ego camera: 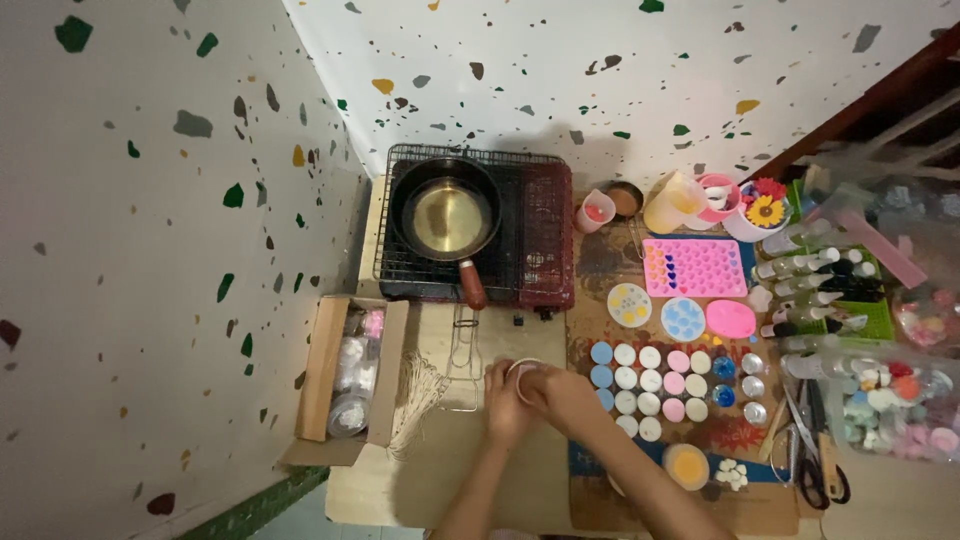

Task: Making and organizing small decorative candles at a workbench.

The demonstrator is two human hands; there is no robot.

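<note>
Cluttered table, both hands gripping cup

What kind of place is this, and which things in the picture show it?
Probably a home craft corner, perhaps for making candles or soap. A pan sits on a portable stove, a pink silicone mould lies beside rows of small round cups, and both hands hold a small cup.

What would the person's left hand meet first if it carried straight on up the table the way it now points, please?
The left hand, on the small round cup together with the right hand, points up the table. Past the cup, it would probably meet the wire tool or the stove's front edge, though depth is unclear.
</note>
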